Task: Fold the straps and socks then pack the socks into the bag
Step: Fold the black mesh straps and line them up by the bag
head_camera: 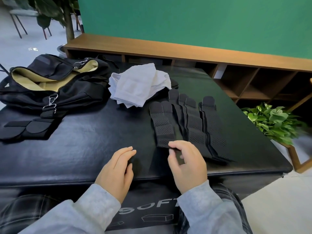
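Presently right hand (186,163) pinches near end of perforated black strap (163,126), fingers clamped, likely to start fold; left hand (118,168) relaxed, fingers together, on tabletop (84,149); white socks (136,85) wait beside open bag (50,81).

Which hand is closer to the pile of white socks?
The right hand. It lies below the pile of white socks, pinching the near end of a black perforated strap. The left hand rests farther down-left, on the black padded table.

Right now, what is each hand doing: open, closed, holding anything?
Left hand: open, fingers straight, resting on the black table, holding nothing.
Right hand: pinching the near end of a black perforated strap.
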Demonstrator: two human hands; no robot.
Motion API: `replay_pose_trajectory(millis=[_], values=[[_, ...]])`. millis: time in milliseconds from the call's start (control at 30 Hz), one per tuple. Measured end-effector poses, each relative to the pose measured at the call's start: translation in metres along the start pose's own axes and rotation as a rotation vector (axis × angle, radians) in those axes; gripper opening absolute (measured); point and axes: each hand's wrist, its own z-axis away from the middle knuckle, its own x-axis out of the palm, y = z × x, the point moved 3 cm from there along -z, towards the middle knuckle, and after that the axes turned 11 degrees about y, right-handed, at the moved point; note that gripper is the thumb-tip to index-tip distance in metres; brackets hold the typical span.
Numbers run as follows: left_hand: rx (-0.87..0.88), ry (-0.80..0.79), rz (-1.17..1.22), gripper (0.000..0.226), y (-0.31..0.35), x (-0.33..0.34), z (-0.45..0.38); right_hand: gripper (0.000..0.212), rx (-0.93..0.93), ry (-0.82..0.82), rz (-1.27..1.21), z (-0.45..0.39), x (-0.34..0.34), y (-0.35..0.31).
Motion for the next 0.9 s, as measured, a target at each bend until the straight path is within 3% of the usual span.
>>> replay_pose_trajectory(millis=[100, 200, 633, 733, 900], values=[[-0.058, -0.022, 0.020, 0.060, 0.000, 0.001, 0.001, 0.017, -0.005, -0.072, -0.009, 0.005, 0.006, -0.002], [-0.087, -0.022, 0.024, 0.065, 0.003, 0.000, -0.001, 0.016, 0.004, -0.143, -0.038, 0.010, 0.012, -0.004], [0.003, -0.030, 0.083, 0.015, -0.001, 0.002, -0.006, 0.015, -0.024, -0.223, -0.210, 0.018, 0.020, -0.021], [0.049, -0.047, 0.096, 0.011, 0.001, 0.001, -0.004, 0.025, 0.021, -0.250, -0.149, 0.014, 0.019, -0.011], [-0.003, -0.035, 0.088, 0.024, 0.006, -0.002, -0.006, 0.046, 0.145, -0.489, -0.104, 0.020, 0.019, 0.000]])
